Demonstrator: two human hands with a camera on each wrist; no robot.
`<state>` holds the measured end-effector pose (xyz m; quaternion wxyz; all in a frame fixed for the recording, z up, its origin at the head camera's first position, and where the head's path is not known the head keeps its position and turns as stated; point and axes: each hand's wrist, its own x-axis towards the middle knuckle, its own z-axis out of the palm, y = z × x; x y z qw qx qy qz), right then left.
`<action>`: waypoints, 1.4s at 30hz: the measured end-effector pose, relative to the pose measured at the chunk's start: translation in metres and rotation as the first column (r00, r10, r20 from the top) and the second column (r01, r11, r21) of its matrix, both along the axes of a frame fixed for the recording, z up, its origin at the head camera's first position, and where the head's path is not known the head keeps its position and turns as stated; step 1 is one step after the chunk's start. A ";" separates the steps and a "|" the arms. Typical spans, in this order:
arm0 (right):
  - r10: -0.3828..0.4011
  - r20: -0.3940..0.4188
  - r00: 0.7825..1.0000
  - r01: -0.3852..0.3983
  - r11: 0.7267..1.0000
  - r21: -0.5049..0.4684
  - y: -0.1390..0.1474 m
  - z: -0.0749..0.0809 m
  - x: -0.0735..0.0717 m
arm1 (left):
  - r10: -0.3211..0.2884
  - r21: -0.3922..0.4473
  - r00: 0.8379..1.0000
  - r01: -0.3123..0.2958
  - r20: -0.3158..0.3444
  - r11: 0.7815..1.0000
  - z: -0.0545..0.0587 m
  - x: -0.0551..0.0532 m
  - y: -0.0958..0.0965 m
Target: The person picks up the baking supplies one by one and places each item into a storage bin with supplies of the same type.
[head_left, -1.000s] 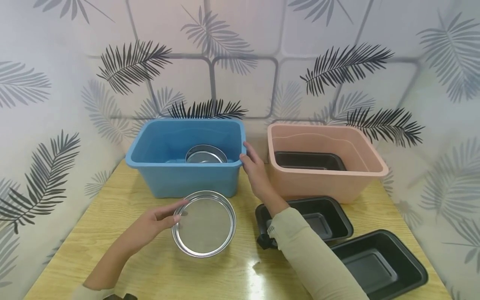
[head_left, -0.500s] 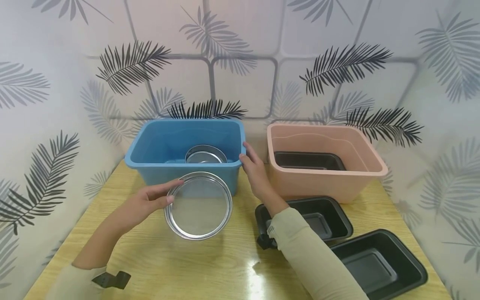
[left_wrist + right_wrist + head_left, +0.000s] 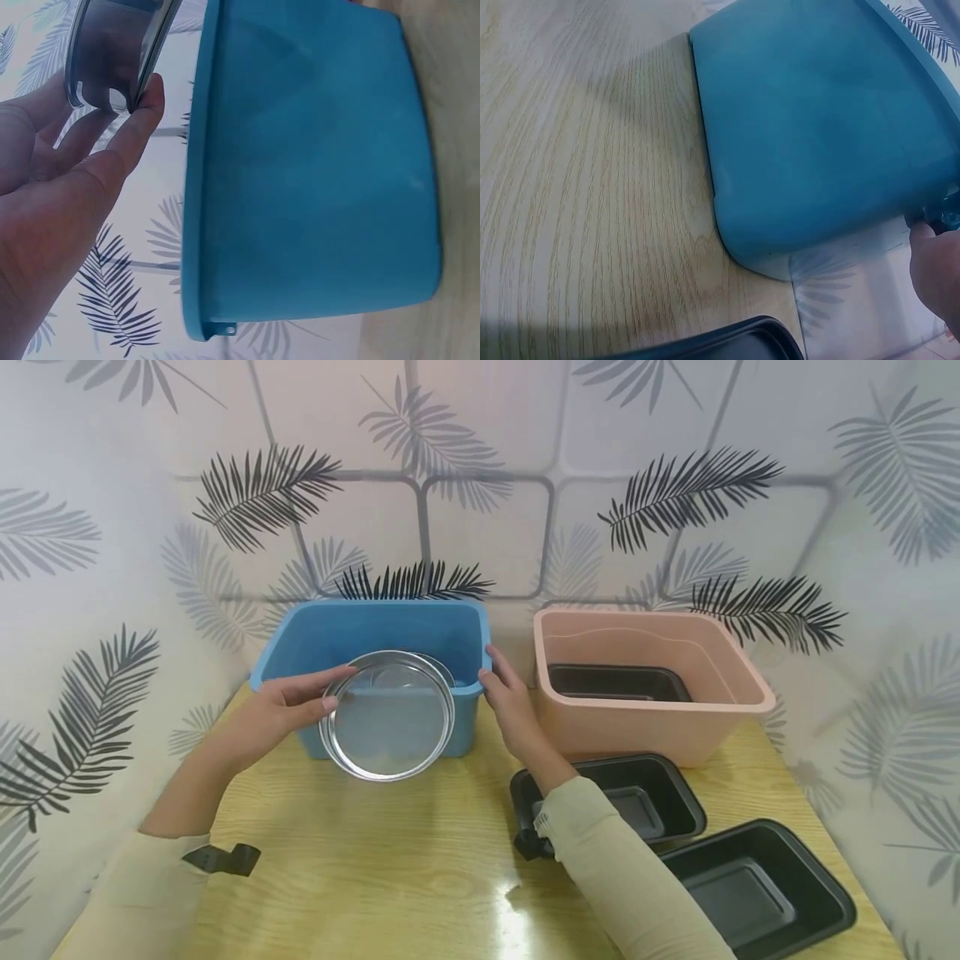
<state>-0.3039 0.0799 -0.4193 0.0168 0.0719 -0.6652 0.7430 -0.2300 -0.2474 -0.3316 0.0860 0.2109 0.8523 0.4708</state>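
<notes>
My left hand [image 3: 258,722] pinches the left rim of a round metal sieve [image 3: 386,735], thumb on the near side. The sieve is held up at the front of the blue tub [image 3: 463,727], overlapping its front rim, and the tub shows through the mesh. In the left wrist view the metal side of the sieve [image 3: 112,52] sits at my fingertips, next to the tub's wall [image 3: 315,172]. Inside the tub lies another round metal piece [image 3: 444,668], mostly behind the sieve. My right hand [image 3: 513,706] grips the tub's right rim, also at the edge of the right wrist view.
To the right stands a pink tub [image 3: 637,727] with a black rectangular pan [image 3: 618,681] inside. Two more black pans, one [image 3: 637,806] partly under my right sleeve and one [image 3: 742,902] nearer, lie on the wooden table [image 3: 360,877]. A patterned wall rises behind.
My left hand has raised the sieve from low over the table, away from me and slightly left, to the blue tub's front rim. My right hand has stayed on the rim.
</notes>
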 end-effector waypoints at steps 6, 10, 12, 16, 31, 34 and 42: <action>0.003 0.001 1.000 -0.003 1.000 -0.003 0.002 -0.001 0.000 | 0.045 -0.035 0.999 -0.046 -0.021 0.998 0.021 -0.020 -0.003; 0.004 -0.002 1.000 -0.004 1.000 0.003 0.002 -0.001 -0.001 | 0.066 -0.090 0.997 -0.068 -0.027 0.994 0.035 -0.034 -0.006; 0.005 -0.004 1.000 -0.005 1.000 0.002 0.002 -0.001 -0.001 | 0.069 -0.100 0.997 -0.071 -0.029 0.992 0.042 -0.042 -0.006; 0.015 -0.005 1.000 -0.015 1.000 -0.004 0.001 -0.001 -0.002 | 0.047 -0.100 0.998 -0.052 -0.048 0.994 0.052 -0.057 -0.005; 0.045 -0.047 0.998 -0.046 0.999 -0.006 0.001 -0.002 -0.001 | 0.007 -0.020 0.999 -0.006 0.051 1.000 0.044 -0.119 0.011; 0.056 -0.048 0.997 -0.057 0.998 -0.014 0.001 -0.002 -0.001 | -0.007 -0.003 0.998 0.007 0.070 1.000 0.039 -0.130 0.013; 0.031 -0.037 0.999 -0.032 0.999 -0.022 0.003 -0.003 0.000 | -0.055 0.023 0.989 0.053 0.134 0.998 0.016 -0.154 0.026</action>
